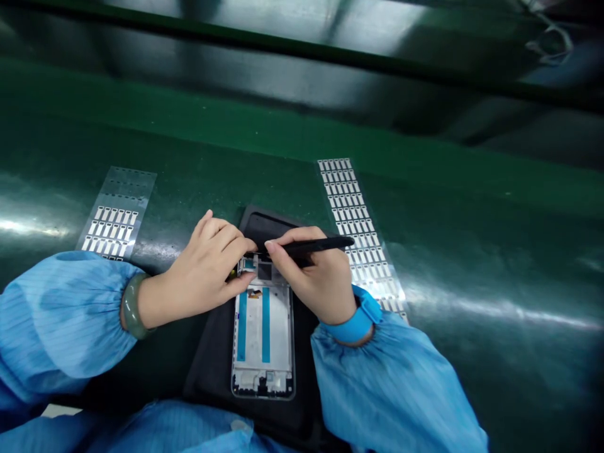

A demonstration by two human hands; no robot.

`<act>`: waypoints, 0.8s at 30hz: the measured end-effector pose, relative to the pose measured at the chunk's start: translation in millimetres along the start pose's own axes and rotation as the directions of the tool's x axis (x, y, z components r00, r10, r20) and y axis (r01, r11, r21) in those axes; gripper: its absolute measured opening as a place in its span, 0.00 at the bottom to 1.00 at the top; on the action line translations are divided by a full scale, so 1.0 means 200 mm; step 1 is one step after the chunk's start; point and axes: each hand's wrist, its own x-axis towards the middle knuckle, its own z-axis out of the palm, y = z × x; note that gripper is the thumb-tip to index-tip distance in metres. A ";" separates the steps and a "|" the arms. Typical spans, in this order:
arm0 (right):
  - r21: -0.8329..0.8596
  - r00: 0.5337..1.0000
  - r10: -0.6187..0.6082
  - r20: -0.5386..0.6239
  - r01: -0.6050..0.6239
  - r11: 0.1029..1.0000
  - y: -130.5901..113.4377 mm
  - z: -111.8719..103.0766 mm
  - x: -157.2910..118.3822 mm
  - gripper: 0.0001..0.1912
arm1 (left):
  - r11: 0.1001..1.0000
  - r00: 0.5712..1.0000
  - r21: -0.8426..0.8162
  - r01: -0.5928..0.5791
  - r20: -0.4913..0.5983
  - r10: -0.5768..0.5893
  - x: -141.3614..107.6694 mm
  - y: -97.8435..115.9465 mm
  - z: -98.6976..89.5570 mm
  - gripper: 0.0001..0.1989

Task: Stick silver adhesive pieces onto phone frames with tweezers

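Note:
A phone mid-frame [278, 327] with two blue strips lies on a black mat [214, 358], its top end away from me. My left hand [205, 264] grips the upper left of this frame, thumb on its face and fingers curled at the top edge. Held like a pen in my right hand [318, 274] is a slim black tool [325, 244], whose tip is hidden by my fingers near the frame's top. Part of the frame's upper end is covered by both hands.
To the right, a clear sheet [358, 220] carries many rows of small white stickers. Another partly used sticker sheet [113, 220] lies left, beyond my left sleeve. Both rest on the green bench [472, 251]. A dark raised ledge [302, 82] runs along the back.

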 end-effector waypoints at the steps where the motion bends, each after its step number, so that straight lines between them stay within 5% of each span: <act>1: 0.003 1.000 0.016 -0.004 -0.016 1.000 0.00 0.00 0.00 0.04 | 1.000 1.000 -0.003 0.004 0.002 -0.004 0.00 0.00 0.00 0.13; 14: 0.003 0.999 -0.017 0.052 0.016 1.000 -0.01 0.00 0.00 0.05 | 1.000 0.999 -0.013 -0.009 -0.054 0.008 0.00 0.00 0.02 0.13; 20: 0.084 0.998 0.033 -0.056 -0.028 0.996 0.00 -0.01 0.00 0.04 | 1.000 0.999 -0.021 -0.001 -0.047 0.000 0.01 0.00 0.02 0.13; 24: 0.084 0.999 0.017 -0.030 -0.015 0.996 0.01 -0.01 0.00 0.04 | 1.000 0.999 -0.024 -0.003 -0.044 0.001 0.00 0.00 0.02 0.13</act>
